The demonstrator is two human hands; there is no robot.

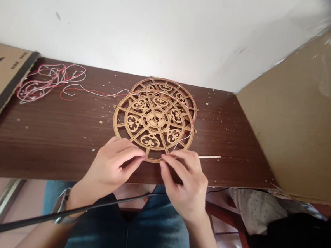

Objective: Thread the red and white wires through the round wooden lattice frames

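A round wooden wheel (153, 141) with cut-out scrollwork lies on the dark table, overlapping a second such wheel (165, 82) behind it. At the near rim my left hand (115, 160) pinches with thumb and forefinger. My right hand (185, 176) also pinches at that rim, a short gap to the right. A thin red and white wire (98, 93) runs from the left across the wheels and down to my right hand. What lies between the fingertips is mostly hidden; wire appears to run along the rim there.
A tangle of red and white wire (46, 81) lies at the back left, near a printed cardboard box (0, 73). A thin pale stick (210, 157) rests right of my right hand. Brown cardboard (301, 113) stands at the right. A black cable (102, 203) crosses above my lap.
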